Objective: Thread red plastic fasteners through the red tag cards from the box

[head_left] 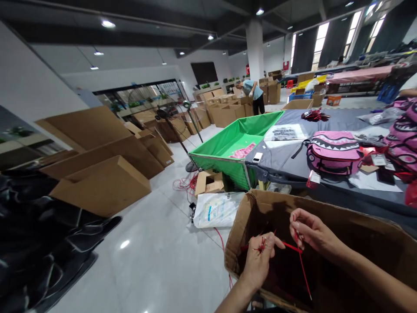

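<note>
Over an open cardboard box (368, 232) at the lower right, both my hands work with thin red ties. My left hand (259, 261) is closed around a small bundle of red ties (261, 247) whose ends stick out between the fingers. My right hand (309, 230) pinches a single red tie (301, 261) that runs down into the box. The two hands are a short distance apart, linked by a red strand.
A grey table (283, 158) to the right carries a pink shark-face backpack (334, 152), tags and papers. A green fabric bin (233, 148) stands beyond the box. Flat cardboard cartons (104, 182) lie left on the floor, a white sack (216, 208) and black bags (42, 243) nearer. A person (254, 93) bends far back.
</note>
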Tool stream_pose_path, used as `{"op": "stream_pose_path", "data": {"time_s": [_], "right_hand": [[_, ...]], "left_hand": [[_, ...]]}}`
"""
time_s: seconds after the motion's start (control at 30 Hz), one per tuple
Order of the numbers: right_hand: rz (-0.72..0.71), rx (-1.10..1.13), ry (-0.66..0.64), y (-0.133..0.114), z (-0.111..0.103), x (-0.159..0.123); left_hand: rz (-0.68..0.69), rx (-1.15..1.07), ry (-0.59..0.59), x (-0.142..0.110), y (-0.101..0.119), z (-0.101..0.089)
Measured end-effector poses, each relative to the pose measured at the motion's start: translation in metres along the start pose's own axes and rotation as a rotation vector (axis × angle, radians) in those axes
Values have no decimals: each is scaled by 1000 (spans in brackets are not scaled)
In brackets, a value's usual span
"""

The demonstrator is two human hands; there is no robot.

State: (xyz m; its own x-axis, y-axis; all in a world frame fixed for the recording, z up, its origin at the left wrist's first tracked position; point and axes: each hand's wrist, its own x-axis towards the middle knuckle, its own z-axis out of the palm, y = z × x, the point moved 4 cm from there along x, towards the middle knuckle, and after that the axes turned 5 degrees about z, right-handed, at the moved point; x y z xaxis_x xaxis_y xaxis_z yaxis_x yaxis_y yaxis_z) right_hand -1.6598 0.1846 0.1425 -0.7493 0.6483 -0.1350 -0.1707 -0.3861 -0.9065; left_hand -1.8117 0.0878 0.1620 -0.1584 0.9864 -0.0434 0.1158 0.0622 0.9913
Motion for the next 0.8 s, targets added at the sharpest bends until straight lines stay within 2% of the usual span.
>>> {"op": "stream_pose_path", "data": {"time_s": [0.1, 0.2, 0.3, 0.4, 0.5, 0.57, 0.67, 0.73, 0.8], "right_hand": [[-5, 26, 17, 2, 0, -3], [-4, -33, 31, 0, 2, -6], [-50, -261, 45, -14, 10, -9], [-197, -520, 15, -38, 22, -9], [-246, -569, -45, -51, 31, -4], [-205, -504, -55, -50, 33, 1], [-21, -340, -132, -33, 29, 9], [109, -296, -152, -15, 16, 14], [172, -348, -97, 5, -8, 21]], "left_hand": [[-9, -45, 42, 0, 0, 3], [6, -90, 20, 5, 5, 8], [11, -138, 17, 13, 9, 6], [6, -184, 41, 16, 12, -3], [-19, -177, -43, 18, 16, -6], [-45, -167, -69, 18, 17, -6], [-55, -137, -36, 15, 14, -8], [-55, -86, -20, 12, 10, -12], [-55, -32, 12, 8, 5, -20]]}}
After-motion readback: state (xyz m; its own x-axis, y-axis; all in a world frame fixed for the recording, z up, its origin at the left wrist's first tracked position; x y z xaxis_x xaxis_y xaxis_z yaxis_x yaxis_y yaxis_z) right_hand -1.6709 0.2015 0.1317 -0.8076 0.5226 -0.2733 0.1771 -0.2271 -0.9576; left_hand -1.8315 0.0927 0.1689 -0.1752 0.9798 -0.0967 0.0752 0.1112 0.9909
